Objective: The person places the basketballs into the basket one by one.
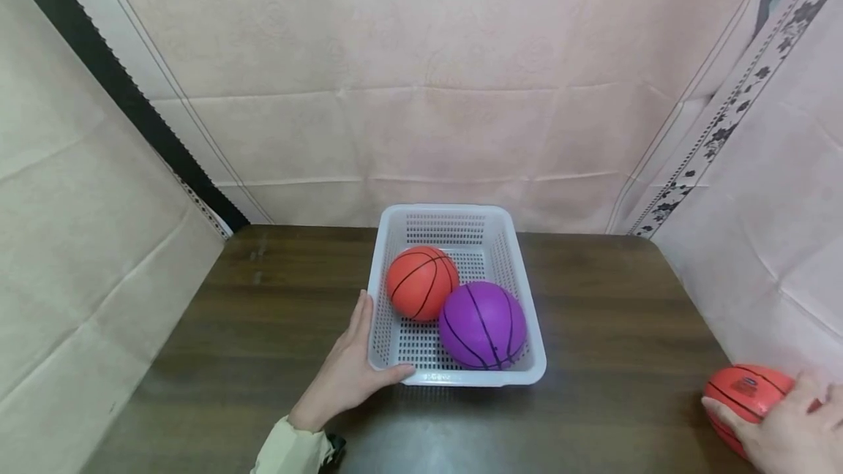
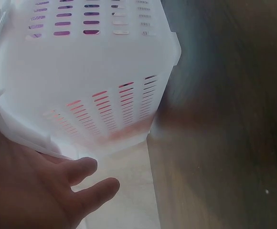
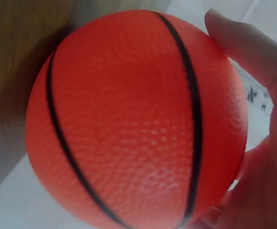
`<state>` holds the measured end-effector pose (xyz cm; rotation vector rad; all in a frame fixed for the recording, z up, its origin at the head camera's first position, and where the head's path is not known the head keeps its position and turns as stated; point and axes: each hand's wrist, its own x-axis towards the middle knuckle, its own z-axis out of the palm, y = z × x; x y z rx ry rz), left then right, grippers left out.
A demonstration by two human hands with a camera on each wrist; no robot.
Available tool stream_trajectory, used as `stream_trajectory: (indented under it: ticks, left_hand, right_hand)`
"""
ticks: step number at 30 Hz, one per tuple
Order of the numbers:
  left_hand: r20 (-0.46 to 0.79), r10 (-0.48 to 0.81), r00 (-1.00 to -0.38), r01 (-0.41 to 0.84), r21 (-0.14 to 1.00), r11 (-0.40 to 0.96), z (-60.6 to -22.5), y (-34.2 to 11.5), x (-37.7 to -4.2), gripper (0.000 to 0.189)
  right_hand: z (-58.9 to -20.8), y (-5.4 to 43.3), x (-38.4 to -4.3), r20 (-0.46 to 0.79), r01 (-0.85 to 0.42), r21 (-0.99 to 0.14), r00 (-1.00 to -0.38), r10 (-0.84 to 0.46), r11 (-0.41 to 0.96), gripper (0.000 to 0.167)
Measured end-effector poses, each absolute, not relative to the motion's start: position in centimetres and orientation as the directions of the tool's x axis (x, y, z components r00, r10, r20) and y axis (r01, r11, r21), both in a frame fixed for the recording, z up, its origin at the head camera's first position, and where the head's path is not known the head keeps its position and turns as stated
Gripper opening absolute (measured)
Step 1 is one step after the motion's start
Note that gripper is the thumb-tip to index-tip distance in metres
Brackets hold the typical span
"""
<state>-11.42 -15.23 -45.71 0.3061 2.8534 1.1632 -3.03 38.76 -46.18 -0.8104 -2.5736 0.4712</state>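
A white plastic basket (image 1: 530, 306) with slotted walls holds an orange toy basketball (image 1: 421, 284) and a purple one (image 1: 484, 325), side by side. My left hand (image 1: 352, 368) rests at its front left corner, thumb along the front rim and fingers straight along the left side. In the left wrist view two fingertips (image 2: 102, 188) extend past the outer wall. Far to the right, my right hand (image 1: 800, 423) grips a red-orange toy basketball (image 1: 747, 393) with black lines. The right wrist view shows thumb and palm against this ball (image 3: 129, 119).
The basket stands on a dark brown wooden table (image 1: 276, 342). Pale cloth hangs behind (image 1: 421, 137) and along both sides, with a dark strip (image 1: 145, 123) at left and a flower-patterned border (image 1: 718, 130) at right. The gripped ball is beside the right cloth.
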Motion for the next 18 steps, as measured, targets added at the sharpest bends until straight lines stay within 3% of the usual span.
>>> stream_trajectory:
  ticks: [3,5,11,18]
  left_hand:
    - [0.034,0.194,-0.980,0.162,0.700,0.695,-45.7,-15.3,-11.4,0.131]
    - [0.038,0.193,-0.981,0.163,0.702,0.693,-45.7,-15.3,-11.5,0.130]
    - [0.037,0.190,-0.981,0.159,0.712,0.684,-45.7,-15.2,-11.3,0.128]
    - [0.037,0.189,-0.981,0.159,0.713,0.683,-45.8,-15.1,-11.4,0.128]
  right_hand:
    - [-46.4,38.0,-3.4,0.317,0.469,-0.328,-0.763,0.563,0.820,0.121]
    - [-46.2,37.7,-3.7,0.269,0.490,-0.278,-0.786,0.556,0.826,0.110]
    - [-45.9,37.4,-4.1,0.175,0.464,-0.305,-0.831,0.528,0.831,0.104]
    - [-46.2,37.2,-4.1,0.249,0.418,-0.246,-0.844,0.474,0.874,0.088]
